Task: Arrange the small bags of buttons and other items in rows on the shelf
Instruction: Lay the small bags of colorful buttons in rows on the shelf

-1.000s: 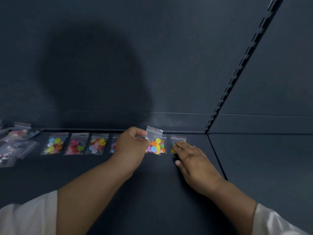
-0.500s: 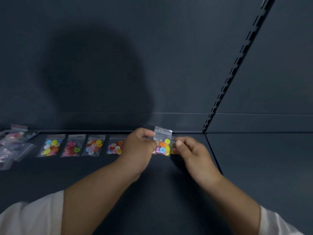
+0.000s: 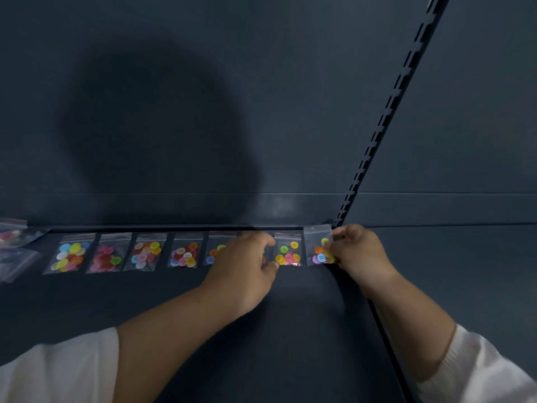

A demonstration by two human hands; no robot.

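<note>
Small clear bags of coloured buttons lie in a row along the back of the dark shelf (image 3: 290,330), from the leftmost bag (image 3: 68,255) rightward. My right hand (image 3: 359,254) pinches the right edge of the rightmost bag of buttons (image 3: 317,251), which stands at the row's right end. Beside it lies a bag with green, pink and yellow buttons (image 3: 287,253). My left hand (image 3: 247,266) rests with its fingers curled at that bag's left edge. It covers part of another bag (image 3: 216,251) and holds nothing.
Loose, unsorted bags (image 3: 13,237) lie in a heap at the far left. A slotted upright (image 3: 377,141) rises at the shelf's back right corner, beside my right hand. Beyond it another dark shelf (image 3: 465,271) continues to the right.
The lifted bag passed from my left hand to my right, which carried it to the row's right end. My left hand dropped onto the row. The view shifted, showing more bags at left.
</note>
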